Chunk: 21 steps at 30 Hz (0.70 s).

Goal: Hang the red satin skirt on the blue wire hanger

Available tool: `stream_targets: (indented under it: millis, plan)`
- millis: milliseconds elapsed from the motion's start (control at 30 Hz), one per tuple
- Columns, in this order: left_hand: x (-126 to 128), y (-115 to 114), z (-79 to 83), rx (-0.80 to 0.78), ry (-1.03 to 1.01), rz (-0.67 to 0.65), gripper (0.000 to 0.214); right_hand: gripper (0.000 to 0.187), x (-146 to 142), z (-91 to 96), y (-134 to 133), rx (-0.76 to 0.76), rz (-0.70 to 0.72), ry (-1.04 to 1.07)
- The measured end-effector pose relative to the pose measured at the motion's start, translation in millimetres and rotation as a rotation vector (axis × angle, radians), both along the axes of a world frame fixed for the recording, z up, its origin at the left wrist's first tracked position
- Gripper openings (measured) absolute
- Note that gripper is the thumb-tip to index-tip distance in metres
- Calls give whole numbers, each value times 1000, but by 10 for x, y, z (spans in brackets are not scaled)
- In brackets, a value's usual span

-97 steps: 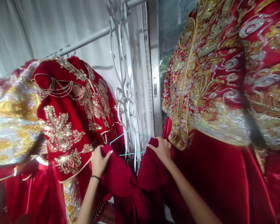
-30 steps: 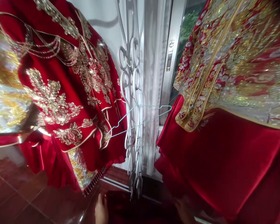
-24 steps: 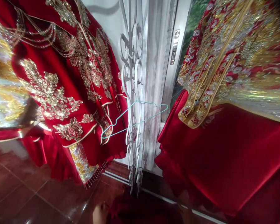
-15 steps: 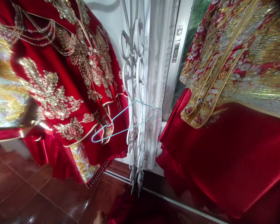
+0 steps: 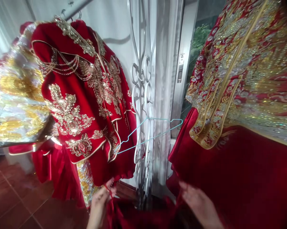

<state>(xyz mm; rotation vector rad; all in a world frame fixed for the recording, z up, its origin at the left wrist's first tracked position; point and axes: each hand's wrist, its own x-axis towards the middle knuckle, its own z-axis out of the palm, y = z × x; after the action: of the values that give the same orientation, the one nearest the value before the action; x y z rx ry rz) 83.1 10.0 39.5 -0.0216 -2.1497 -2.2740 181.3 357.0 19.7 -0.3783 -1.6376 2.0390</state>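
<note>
both hands (image 5: 99,201) pinch dark red cloth (image 5: 143,217); tiled floor (image 5: 13,203) left, pale curtain (image 5: 164,92) behind.

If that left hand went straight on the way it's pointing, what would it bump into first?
Probably the gold-embroidered red outfit, near its lower hem, which shows just past the left hand. How deep the gap between them is remains hard to judge.

Two hands (image 5: 99,202) (image 5: 200,201); one dark-red garment (image 5: 143,218), 6 o'clock; one turquoise wire hanger (image 5: 149,139); one chain-draped jacket (image 5: 82,95), 10 o'clock; one gold-piped jacket (image 5: 241,82), 2 o'clock.
</note>
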Motion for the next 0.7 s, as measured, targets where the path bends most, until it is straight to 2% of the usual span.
stream_targets:
  millis: [67,100,167,267,367,467,567,700]
  plan:
    - [-176,18,522,44,154,38,51,38,-139,394,192,-89,-22,74]
    - [-281,29,724,16,232,67,57,43,-214,591,274,-120,-61,121]
    - [-524,64,989,-47,364,99,60,48,-384,930,404,-132,-173,243]
    - [-904,147,1109,-94,454,38,54,53,-657,1204,552,-42,-304,333]
    - [-1187,236,1112,-65,434,8,48,60,-848,1260,685,66,-322,280]
    - [-1313,289,1157,-8,415,9,48,56,-879,1292,782,177,-214,260]
    - [-1329,276,1264,-5,394,-19,48,47,-800,1414,842,338,-86,197]
    - [-1309,167,1466,-210,414,-174,32,31,-686,1715,889,641,79,90]
